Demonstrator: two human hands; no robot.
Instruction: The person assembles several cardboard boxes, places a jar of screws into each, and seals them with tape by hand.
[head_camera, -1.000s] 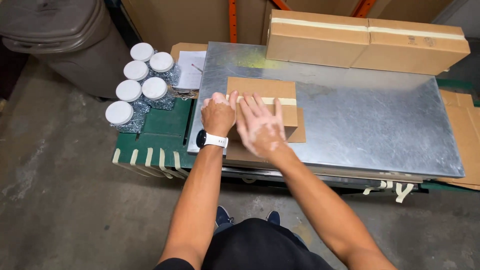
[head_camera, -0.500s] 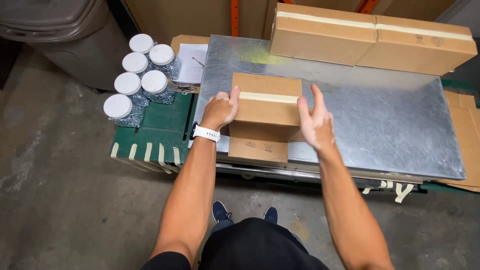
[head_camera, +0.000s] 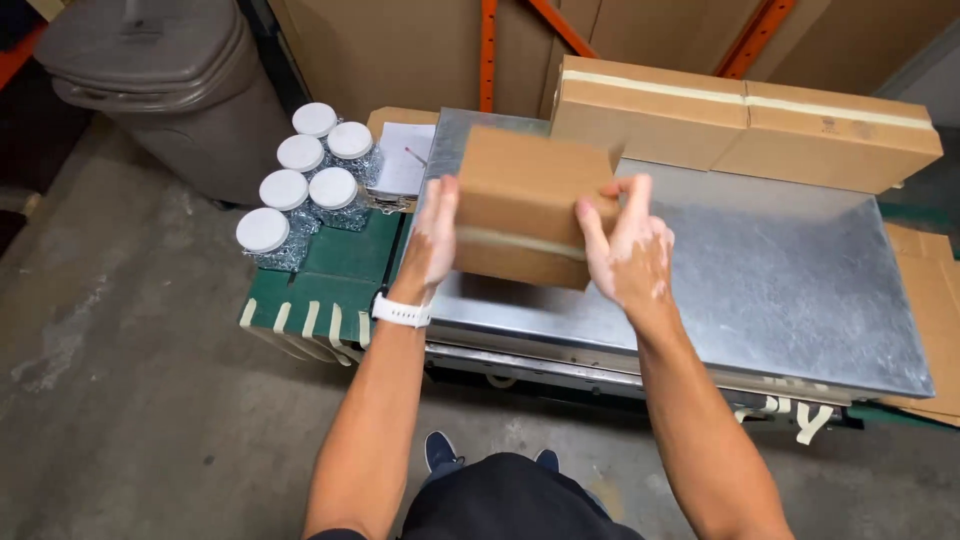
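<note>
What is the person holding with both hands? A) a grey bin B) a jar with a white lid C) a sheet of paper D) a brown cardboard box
D: the left hand and the right hand press on opposite sides of a brown cardboard box, lifted above the metal table; the white-lidded jars stand untouched to the left.

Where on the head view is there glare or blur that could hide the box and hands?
Head view: soft glare on the metal tabletop; slight motion blur on the left hand and right hand; the cardboard box reads fairly sharp.
</note>
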